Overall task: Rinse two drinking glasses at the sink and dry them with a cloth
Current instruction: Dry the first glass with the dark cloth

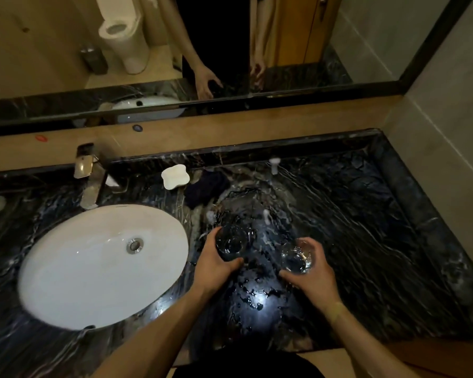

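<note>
Two clear drinking glasses stand over the dark marble counter (366, 214), right of the white oval sink (93, 268). My left hand (216, 266) wraps around the left glass (231, 241). My right hand (316, 271) grips the right glass (296, 259). Both glasses are upright, seen from above. A dark blue cloth (206, 188) lies crumpled on the counter behind the glasses, apart from both hands. The chrome faucet (89, 175) stands at the sink's far edge; no water is running.
A white soap dish (174, 176) sits left of the cloth. A small white knob (274, 163) stands at the counter's back. Water drops lie on the counter near its front edge. A mirror (175, 50) lines the back wall, a wall (448, 132) closes the right side.
</note>
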Tool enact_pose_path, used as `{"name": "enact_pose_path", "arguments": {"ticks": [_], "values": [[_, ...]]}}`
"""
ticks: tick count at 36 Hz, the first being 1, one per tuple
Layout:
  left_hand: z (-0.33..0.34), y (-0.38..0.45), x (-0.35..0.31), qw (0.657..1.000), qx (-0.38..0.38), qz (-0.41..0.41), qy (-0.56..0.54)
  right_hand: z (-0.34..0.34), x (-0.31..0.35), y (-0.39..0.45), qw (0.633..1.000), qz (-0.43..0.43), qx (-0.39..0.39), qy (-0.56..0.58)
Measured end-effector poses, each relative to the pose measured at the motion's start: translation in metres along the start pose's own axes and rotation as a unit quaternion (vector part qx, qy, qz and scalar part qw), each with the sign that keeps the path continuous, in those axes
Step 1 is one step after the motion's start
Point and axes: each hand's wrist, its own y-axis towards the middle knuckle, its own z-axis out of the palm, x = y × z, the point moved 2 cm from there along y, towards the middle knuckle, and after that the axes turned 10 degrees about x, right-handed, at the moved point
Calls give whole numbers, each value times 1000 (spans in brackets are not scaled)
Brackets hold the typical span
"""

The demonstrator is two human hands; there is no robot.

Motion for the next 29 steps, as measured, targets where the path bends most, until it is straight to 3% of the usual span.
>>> {"name": "enact_pose_path", "arguments": {"ticks": [15, 18, 23, 26, 29], "values": [[-15, 5, -2, 999, 41, -4, 24, -4, 4, 3, 999, 41, -19, -6], [-24, 11, 2, 996, 72, 11, 52, -1, 9, -2, 990, 25, -71, -115], [-55, 25, 10, 970, 163, 49, 176, 23, 23, -13, 931, -95, -156, -318], [-79, 41, 11, 941, 182, 71, 275, 55, 37, -16, 927, -156, -111, -322], [-104, 67, 4, 922, 162, 106, 335, 87, 51, -12, 960, -90, -37, -262]]}}
